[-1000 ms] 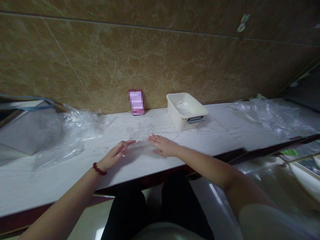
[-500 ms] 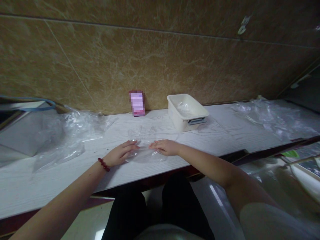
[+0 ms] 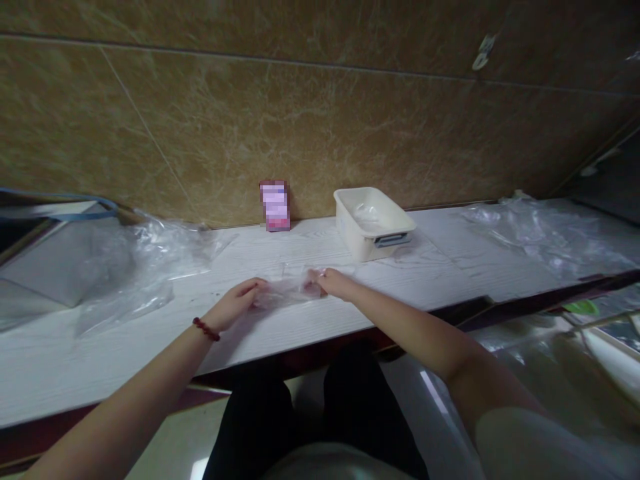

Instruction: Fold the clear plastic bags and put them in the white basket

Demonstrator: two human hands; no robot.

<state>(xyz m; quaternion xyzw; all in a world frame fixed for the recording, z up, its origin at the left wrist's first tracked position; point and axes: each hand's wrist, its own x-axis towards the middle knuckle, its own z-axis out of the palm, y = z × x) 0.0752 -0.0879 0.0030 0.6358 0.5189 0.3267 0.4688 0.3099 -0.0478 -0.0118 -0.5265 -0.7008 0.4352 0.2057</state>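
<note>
A small clear plastic bag (image 3: pixel 287 291) is stretched between my two hands, just above the white wood-grain table (image 3: pixel 280 333). My left hand (image 3: pixel 240 301), with a red bead bracelet at the wrist, pinches the bag's left end. At the right end, my right hand (image 3: pixel 333 283) is closed on the plastic, its fingertips partly blurred behind the clear film. Behind my right hand stands a cream bin (image 3: pixel 363 247) with a grey handle and some clear plastic inside.
A phone (image 3: pixel 276 205) leans against the brown tiled wall. Crumpled clear plastic (image 3: pixel 165 247) lies at the left beside a white box (image 3: pixel 47 267). More clear plastic (image 3: pixel 545 233) covers the table's right part.
Both hands lay spread flat on the bag before; now their fingers are closed on it. The bag has been gathered into a narrower strip, and my right hand has moved slightly away from me.
</note>
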